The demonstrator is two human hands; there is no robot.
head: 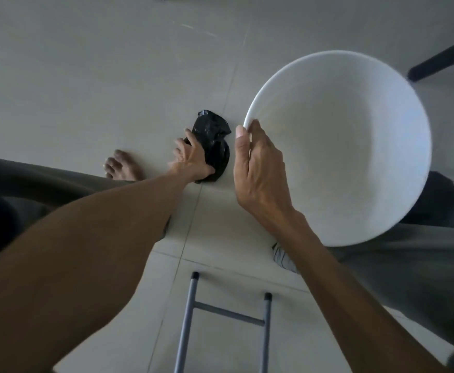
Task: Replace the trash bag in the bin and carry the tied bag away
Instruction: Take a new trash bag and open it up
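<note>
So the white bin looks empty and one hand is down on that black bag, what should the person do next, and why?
Probably lift the black bag off the floor and shake it open. The left hand is already closed on it, still crumpled, while the right hand holds the rim of the white bin, which shows no liner inside.

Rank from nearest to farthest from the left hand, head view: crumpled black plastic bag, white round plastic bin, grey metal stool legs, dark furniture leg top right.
1. Crumpled black plastic bag: gripped by the left hand, on the floor.
2. White round plastic bin: right of it, right hand on its rim.
3. Grey metal stool legs: bottom centre.
4. Dark furniture leg: top right corner.
</note>
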